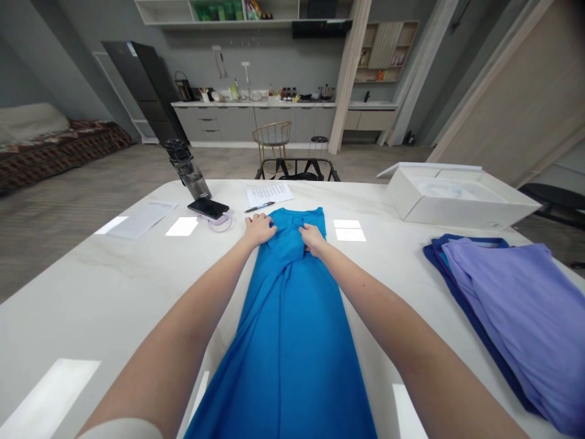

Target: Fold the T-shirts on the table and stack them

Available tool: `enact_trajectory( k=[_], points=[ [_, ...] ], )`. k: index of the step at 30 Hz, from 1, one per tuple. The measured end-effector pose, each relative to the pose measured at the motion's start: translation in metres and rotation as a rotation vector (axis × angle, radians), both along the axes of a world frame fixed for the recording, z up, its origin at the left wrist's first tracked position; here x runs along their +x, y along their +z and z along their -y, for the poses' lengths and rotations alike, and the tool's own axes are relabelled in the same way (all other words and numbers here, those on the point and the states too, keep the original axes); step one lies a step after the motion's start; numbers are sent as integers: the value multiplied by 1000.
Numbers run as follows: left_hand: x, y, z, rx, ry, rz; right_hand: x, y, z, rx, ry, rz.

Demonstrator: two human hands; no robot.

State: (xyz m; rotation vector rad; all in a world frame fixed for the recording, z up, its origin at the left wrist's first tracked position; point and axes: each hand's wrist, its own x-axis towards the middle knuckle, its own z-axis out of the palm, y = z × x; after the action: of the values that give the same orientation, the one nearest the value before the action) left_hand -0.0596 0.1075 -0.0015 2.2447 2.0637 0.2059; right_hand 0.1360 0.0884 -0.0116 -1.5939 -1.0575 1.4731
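A long bright blue dress (301, 329) lies lengthwise down the middle of the table, its neckline end away from me and its lower part running out at the bottom of the view. Folds gather across its upper part. My left hand (259, 230) is at the dress's upper left edge, fingers curled onto the cloth. My right hand (314, 239) pinches the fabric on the right side of the upper part, thumb and fingers closed. Part of the cloth under both hands is hidden.
Folded purple and dark blue clothes (516, 292) are stacked at the right. Behind them stands an open white box (461, 207). Beyond the dress lie a pen (259, 207) and printed paper (269, 194). A phone (208, 208), a bottle (188, 171) and more paper (144, 218) are at the left.
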Motion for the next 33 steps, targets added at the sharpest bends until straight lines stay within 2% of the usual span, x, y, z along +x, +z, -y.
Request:
enact_trajectory(
  k=[5, 9, 12, 14, 18, 21, 24, 27, 30, 33],
  points=[
    [-11, 4, -13, 44, 16, 191, -1, 5, 1, 9, -30, -28],
    [-11, 18, -31, 120, 39, 375, 8, 30, -10, -41, 16, 30],
    [0, 22, -45, 116, 29, 390, 24, 48, -24, -52, 31, 100],
    [11, 17, -50, 94, 23, 344, 37, 52, -31, -57, 27, 154],
    [26, -7, -41, 142, 41, 205, 60, 37, -29, -26, 13, 318],
    [25, -21, -29, 185, -38, 147, 65, 22, -20, 149, 31, 642],
    [13, -26, -23, 151, -86, 172, 54, 17, -12, 330, 76, 984],
    [-4, -29, -26, 132, -27, 201, 33, 19, -11, 376, 121, 995],
    [-25, -32, -33, 129, 19, 170, 13, 19, -14, 420, 187, 899],
    [-45, -35, -41, 83, 9, 158, -2, 17, -18, 476, 250, 797]
  ],
)
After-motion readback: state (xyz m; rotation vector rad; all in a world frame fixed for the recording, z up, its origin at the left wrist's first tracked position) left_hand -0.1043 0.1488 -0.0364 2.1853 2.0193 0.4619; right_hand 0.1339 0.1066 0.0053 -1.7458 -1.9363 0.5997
